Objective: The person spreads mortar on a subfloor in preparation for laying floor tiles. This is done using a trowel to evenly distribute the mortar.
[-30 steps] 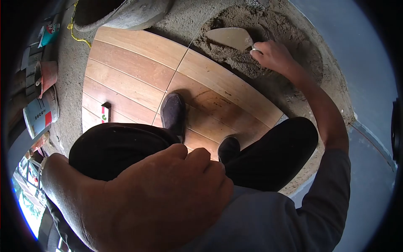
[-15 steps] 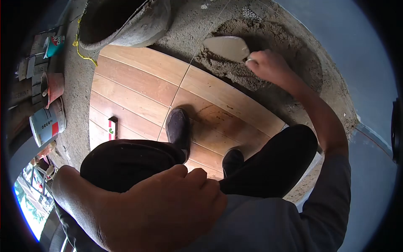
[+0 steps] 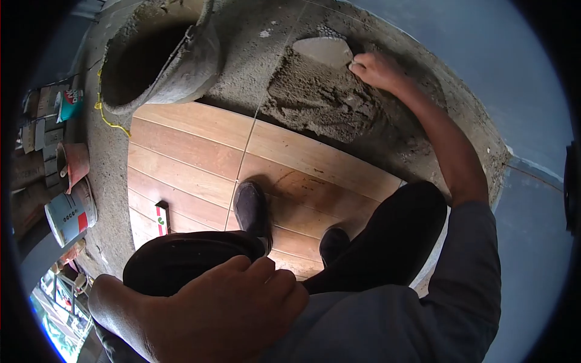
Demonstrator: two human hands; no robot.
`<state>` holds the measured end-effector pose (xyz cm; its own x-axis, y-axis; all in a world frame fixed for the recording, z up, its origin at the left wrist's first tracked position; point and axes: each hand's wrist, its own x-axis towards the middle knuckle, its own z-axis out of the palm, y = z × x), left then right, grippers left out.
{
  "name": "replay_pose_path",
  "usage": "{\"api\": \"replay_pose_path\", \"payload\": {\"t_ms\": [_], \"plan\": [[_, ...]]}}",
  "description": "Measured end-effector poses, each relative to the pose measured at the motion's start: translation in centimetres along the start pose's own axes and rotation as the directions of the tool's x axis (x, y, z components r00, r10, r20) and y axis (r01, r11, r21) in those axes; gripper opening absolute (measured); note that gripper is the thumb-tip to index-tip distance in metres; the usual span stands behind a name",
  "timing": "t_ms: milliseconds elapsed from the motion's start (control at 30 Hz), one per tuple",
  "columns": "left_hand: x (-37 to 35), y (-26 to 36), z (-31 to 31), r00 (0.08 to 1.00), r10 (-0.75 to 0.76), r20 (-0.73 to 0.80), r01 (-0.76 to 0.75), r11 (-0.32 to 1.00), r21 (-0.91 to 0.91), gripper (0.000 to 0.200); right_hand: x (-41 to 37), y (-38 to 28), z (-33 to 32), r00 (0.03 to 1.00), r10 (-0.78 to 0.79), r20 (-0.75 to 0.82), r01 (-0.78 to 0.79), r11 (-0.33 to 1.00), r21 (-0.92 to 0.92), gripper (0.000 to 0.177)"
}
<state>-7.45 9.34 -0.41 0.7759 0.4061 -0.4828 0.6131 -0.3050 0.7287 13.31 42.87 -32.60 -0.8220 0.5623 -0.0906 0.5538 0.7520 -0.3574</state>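
At 12 o'clock in the view, the right hand (image 3: pixel 379 71) has its fingers closed around the handle of a trowel (image 3: pixel 324 51), whose blade lies at the far edge of the spread wet mortar (image 3: pixel 324 100). The left hand (image 3: pixel 227 308) is at 7 o'clock, knuckles up; its fingertips are hidden, so I cannot tell how they close. Wood-look tiles (image 3: pixel 187 139) run beside the mortar, with a shoe (image 3: pixel 251 209) on them. A large bucket (image 3: pixel 196 66) leans at 10 to 11 o'clock, and a white pail (image 3: pixel 68 216) sits near 9 o'clock.
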Motion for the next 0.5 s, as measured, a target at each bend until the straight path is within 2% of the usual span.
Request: {"api": "replay_pose_path", "payload": {"t_ms": [67, 100, 200, 300, 400, 500], "plan": [[0.2, -0.2, 0.5, 0.999, -0.002, -0.035, 0.002, 1.0, -0.01, 0.03, -1.5, 2.0, 0.1, 0.994, -0.094, -0.05, 0.094, 0.996, -0.005, 0.032], [0.4, -0.4, 0.8, 0.998, -0.004, -0.057, 0.003, 1.0, -0.014, 0.03, -3.4, 1.7, -1.5, 0.997, -0.079, -0.006, 0.079, 0.996, 0.031, 0.029], [0.0, -0.7, 1.0, 0.998, -0.049, -0.025, 0.049, 0.999, -0.016, 0.03, -9.9, 1.6, -4.3, 0.986, -0.145, 0.075, 0.152, 0.984, -0.09, 0.027], [-0.2, -1.5, 1.0, 0.999, -0.05, -0.011, 0.05, 0.997, -0.058, 0.031, -15.0, 1.2, -4.7, 0.944, -0.074, 0.323, 0.151, 0.963, -0.222, 0.027], [0.6, -1.1, 0.2, 0.995, -0.103, -0.013, 0.102, 0.994, -0.042, 0.032, -15.9, 1.3, -2.7, 0.928, -0.192, 0.318, 0.259, 0.949, -0.182, 0.028], [1.1, -1.2, -0.4, 0.997, -0.078, -0.007, 0.078, 0.997, -0.022, 0.033, -13.0, 2.0, -2.0, 0.956, -0.14, 0.259, 0.208, 0.945, -0.254, 0.031]]}}
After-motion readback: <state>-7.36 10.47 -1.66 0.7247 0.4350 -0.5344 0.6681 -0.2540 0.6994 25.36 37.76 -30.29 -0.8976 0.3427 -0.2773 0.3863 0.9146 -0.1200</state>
